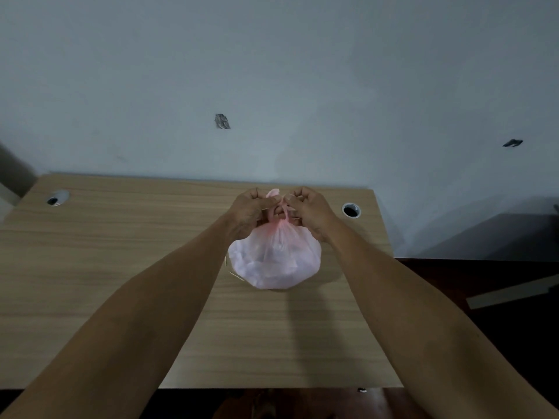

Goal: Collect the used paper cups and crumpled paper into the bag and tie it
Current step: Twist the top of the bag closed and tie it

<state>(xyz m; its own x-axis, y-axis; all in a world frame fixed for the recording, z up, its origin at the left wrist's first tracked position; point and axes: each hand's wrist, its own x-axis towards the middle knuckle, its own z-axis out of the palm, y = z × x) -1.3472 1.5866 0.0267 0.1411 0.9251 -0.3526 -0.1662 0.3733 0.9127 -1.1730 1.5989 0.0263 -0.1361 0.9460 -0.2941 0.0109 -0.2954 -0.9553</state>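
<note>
1. Left hand [252, 211]: fingers curled, one twisted handle strip of the bag [274, 261] is pinched at the neck.
2. Right hand [311, 211]: fingers curled likewise, the opposite strip is pinched; both hands meet just above the gathered neck.
3. Bag location: set on the desk [121, 267], toward its far edge, between two cable holes; it is rounded and full, with pale contents dimly seen through the film.
4. No loose cups or paper are seen on the desk; collecting is judged done, tying in hand.
5. Handling, judged: thin pink film, soft, light, slippery, easily torn. Hold is best taken on the twisted strips close to the knot, not the bulging body.
</note>
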